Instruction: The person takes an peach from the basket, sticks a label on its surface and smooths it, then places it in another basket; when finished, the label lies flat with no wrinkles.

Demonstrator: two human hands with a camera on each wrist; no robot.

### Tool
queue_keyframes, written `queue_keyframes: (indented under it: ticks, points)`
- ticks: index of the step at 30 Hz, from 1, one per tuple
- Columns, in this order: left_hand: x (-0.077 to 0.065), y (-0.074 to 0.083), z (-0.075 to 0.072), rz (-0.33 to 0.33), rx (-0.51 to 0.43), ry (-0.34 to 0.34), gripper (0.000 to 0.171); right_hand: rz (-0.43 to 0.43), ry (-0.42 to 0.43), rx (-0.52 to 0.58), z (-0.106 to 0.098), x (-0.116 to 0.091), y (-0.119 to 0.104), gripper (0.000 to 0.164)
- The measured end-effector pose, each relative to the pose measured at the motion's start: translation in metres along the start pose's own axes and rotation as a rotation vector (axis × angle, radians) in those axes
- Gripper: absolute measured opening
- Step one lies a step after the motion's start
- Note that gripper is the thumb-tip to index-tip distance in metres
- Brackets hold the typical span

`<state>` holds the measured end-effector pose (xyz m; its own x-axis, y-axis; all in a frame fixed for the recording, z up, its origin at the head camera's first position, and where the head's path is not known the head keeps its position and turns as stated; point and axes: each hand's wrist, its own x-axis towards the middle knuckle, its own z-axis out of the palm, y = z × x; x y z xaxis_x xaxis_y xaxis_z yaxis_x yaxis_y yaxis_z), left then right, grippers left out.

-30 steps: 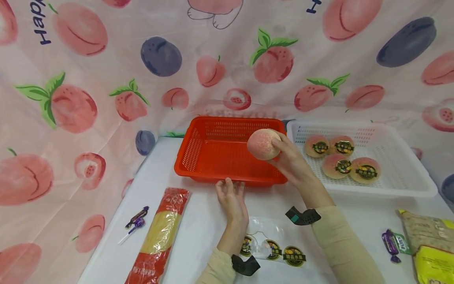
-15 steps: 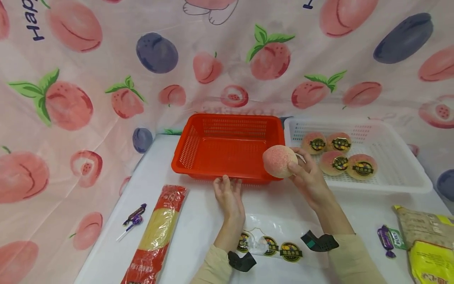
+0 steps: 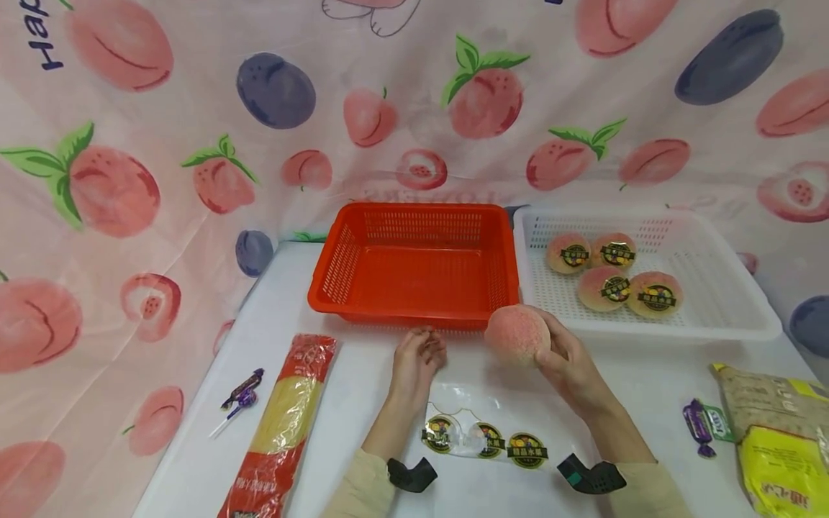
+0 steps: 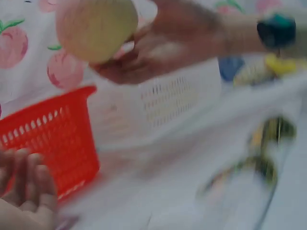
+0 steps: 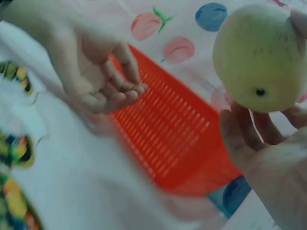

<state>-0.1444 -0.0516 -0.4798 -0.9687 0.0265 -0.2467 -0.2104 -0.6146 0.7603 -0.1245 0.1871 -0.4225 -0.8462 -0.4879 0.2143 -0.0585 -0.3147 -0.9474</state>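
Note:
My right hand (image 3: 576, 374) grips a pink and yellow peach (image 3: 518, 334) in front of the right corner of the red basket (image 3: 414, 316). The peach's pale underside with a small dark spot shows in the right wrist view. Just off the basket's front side is my left hand (image 3: 414, 363), its fingers loosely bent and holding nothing. On the table below the hands lies a clear sheet with several round black and gold fruit stickers (image 3: 527, 450). Several peaches (image 3: 654, 295) bearing such stickers sit in the white basket (image 3: 725, 316) on the right.
A red and yellow pack of noodles (image 3: 285, 417) lies left of the hands, with a wrapped candy (image 3: 242, 388) and a lollipop (image 3: 242, 399) beside it. At the right are a purple-wrapped candy (image 3: 698, 428) and a yellow bag (image 3: 780, 471). A fruit-print cloth hangs behind the baskets.
My right hand has brought the peach from over the red basket rightward and toward me. My left hand has drawn back slightly from the basket's front rim, its fingers now more bent.

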Motion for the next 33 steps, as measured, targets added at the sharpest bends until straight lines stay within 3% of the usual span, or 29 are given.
queue_keyframes:
  ticks: [2,6,8,10,14,19,26,33]
  points:
    - [0.002,0.0,-0.006,0.028,0.292,-0.077,0.02,-0.013,-0.035,-0.027,-0.003,-0.005,0.005,0.056]
    - [0.006,0.004,-0.017,0.259,0.923,-0.263,0.019,-0.001,-0.107,-0.087,-0.01,-0.011,0.016,0.058]
    - [0.006,0.005,-0.021,0.371,1.153,-0.36,0.018,0.018,-0.146,-0.104,-0.013,-0.014,0.021,0.061]
    - [0.006,0.007,-0.024,0.418,1.297,-0.453,0.021,0.046,-0.175,-0.128,-0.016,-0.016,0.028,0.065]
    - [0.004,0.008,-0.027,0.442,1.448,-0.554,0.03,0.124,-0.168,-0.244,-0.022,-0.015,0.044,0.071]
    - [0.002,0.004,-0.033,0.47,1.562,-0.527,0.032,0.215,-0.06,-0.458,-0.027,-0.01,0.064,0.074]
    - [0.005,-0.003,-0.039,0.532,1.537,-0.495,0.029,0.217,0.045,-0.606,-0.026,-0.008,0.067,0.079]
    - [0.007,-0.003,-0.038,0.584,1.532,-0.527,0.023,0.232,0.103,-0.782,-0.017,-0.01,0.049,0.082]
